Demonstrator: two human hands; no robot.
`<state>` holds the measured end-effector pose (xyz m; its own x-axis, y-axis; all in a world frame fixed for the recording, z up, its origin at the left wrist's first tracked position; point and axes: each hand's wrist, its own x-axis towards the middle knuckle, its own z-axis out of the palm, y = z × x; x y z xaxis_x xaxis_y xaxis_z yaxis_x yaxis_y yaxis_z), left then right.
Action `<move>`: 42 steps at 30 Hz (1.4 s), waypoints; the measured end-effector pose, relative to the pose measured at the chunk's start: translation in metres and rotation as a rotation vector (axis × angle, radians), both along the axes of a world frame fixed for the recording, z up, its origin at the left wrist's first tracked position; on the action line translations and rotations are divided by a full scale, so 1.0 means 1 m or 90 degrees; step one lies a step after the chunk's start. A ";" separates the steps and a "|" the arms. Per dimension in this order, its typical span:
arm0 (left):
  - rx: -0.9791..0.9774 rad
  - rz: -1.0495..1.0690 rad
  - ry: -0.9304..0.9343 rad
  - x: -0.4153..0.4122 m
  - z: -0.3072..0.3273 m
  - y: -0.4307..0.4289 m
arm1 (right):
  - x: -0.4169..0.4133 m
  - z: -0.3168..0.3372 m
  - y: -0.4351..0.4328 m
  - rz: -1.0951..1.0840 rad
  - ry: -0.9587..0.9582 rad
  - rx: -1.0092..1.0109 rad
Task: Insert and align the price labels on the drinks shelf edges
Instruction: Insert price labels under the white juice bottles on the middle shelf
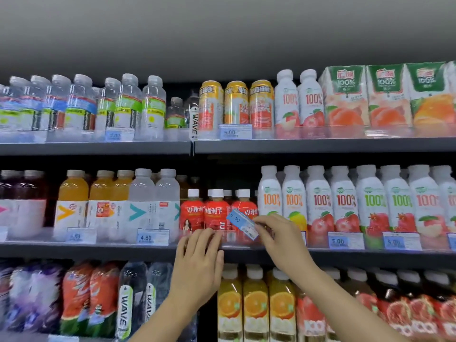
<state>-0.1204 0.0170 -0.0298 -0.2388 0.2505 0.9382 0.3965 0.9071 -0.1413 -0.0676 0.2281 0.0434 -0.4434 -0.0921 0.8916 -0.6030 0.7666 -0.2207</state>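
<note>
The loose price label (243, 223) sits tilted, pinched at its lower right end by the fingertips of the right hand (276, 233), in front of the small red bottles (217, 213) and not yet in the clear strip (237, 239) on the middle shelf edge (98, 250). The left hand (201, 257) rests just below and left of it, fingers spread and holding nothing, tips against that strip. Labels to either side of the hands, such as the 4.80 tag (153, 236) and 5.00 tag (345, 240), already sit straight. This gap looks unfilled; sliding in and levelling remain, I judge.
</note>
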 end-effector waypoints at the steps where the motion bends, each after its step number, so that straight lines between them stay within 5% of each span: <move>1: 0.000 -0.003 -0.001 -0.001 0.000 -0.002 | -0.002 0.000 -0.005 -0.004 -0.003 -0.004; 13: 0.066 -0.067 0.007 0.007 0.012 0.003 | -0.013 0.007 -0.032 -0.019 -0.001 0.025; 24: 0.068 -0.048 0.002 0.005 0.012 0.003 | -0.012 -0.002 -0.034 -0.149 0.057 0.257; 42: -0.006 -0.121 0.061 0.018 0.011 0.118 | 0.030 -0.018 0.084 -0.171 0.024 0.170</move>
<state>-0.1021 0.1353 -0.0188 -0.0958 0.2905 0.9521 0.5441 0.8162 -0.1943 -0.0372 0.3126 0.0253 -0.4506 -0.2089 0.8679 -0.3769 0.9259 0.0272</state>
